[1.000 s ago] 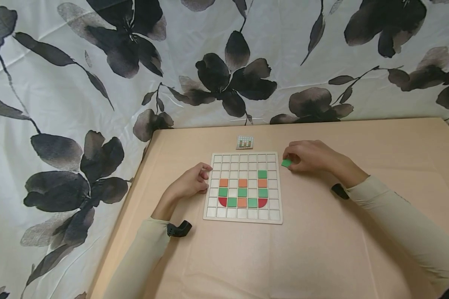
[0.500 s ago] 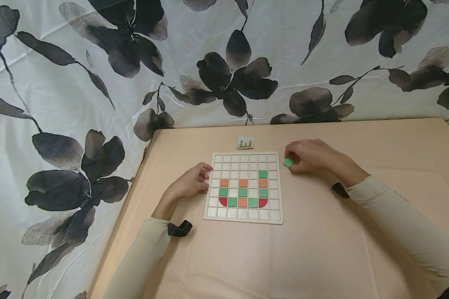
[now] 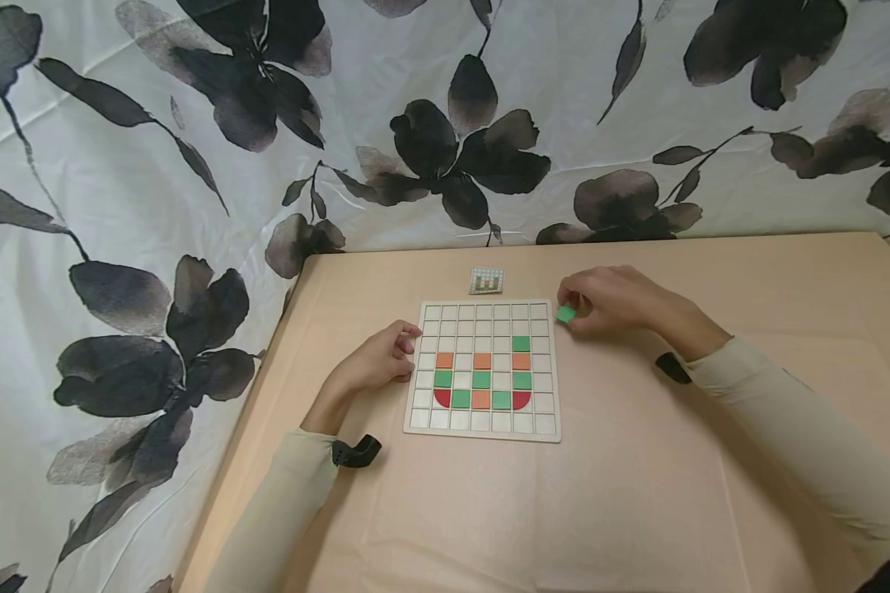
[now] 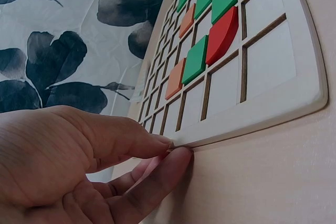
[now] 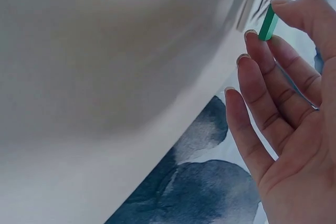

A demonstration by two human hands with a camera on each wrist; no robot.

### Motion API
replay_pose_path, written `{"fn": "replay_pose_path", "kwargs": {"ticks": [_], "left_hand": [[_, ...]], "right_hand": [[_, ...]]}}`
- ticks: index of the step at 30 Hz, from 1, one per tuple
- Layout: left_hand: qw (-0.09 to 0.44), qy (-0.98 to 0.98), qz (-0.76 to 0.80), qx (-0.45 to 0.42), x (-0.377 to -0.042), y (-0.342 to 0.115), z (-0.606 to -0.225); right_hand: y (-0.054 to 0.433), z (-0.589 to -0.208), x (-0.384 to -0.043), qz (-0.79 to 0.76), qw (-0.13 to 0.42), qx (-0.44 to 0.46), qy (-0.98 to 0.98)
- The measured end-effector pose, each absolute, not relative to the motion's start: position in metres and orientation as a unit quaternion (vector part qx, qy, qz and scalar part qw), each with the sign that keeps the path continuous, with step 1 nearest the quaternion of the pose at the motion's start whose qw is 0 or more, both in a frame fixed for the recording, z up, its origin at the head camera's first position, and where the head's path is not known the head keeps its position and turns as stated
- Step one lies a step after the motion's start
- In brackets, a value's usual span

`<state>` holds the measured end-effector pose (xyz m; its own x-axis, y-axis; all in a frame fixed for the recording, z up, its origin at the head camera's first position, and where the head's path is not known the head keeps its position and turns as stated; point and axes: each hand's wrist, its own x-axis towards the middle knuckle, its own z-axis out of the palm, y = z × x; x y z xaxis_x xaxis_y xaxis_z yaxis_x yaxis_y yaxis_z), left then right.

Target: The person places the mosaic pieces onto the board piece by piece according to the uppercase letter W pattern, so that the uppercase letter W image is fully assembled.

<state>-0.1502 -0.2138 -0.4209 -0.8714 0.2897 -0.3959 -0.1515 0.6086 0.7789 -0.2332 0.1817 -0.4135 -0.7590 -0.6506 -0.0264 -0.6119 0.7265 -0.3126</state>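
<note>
A white gridded board (image 3: 501, 324) lies flat on the table, with several green, orange and red tiles set in its cells. Two of these are red tiles (image 4: 222, 36) with a rounded corner. At the board's left edge my left hand (image 3: 374, 360) has curled fingers; in the left wrist view its thumb and fingertip pinch the board's rim. Just off the right edge, my right hand (image 3: 615, 301) pinches a green square tile (image 3: 566, 314) between thumb and fingertips. The right wrist view shows that green tile (image 5: 268, 23) edge-on, the other fingers spread loosely.
Behind the board lies a small card (image 3: 486, 281) printed with a grid pattern. The table (image 3: 638, 486) is covered in a tan sheet. A white cloth with dark flowers (image 3: 386, 74) hangs at the back and left.
My right hand has shifted slightly away from me and a touch left with the green tile, which has turned a little between the fingers. The left hand stays at the board's edge.
</note>
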Motion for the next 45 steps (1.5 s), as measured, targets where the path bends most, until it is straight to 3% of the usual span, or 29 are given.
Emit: {"fn": "replay_pose_path", "kwargs": {"ticks": [13, 45], "left_hand": [[0.247, 0.863, 0.44, 0.039, -0.15, -0.212, -0.42], [0.246, 0.864, 0.437, 0.037, -0.153, -0.209, -0.42]], "right_hand": [[0.155, -0.396, -0.237, -0.148, 0.085, -0.373, 0.912], [0.085, -0.395, -0.246, -0.159, 0.09, -0.478, 0.859]]}}
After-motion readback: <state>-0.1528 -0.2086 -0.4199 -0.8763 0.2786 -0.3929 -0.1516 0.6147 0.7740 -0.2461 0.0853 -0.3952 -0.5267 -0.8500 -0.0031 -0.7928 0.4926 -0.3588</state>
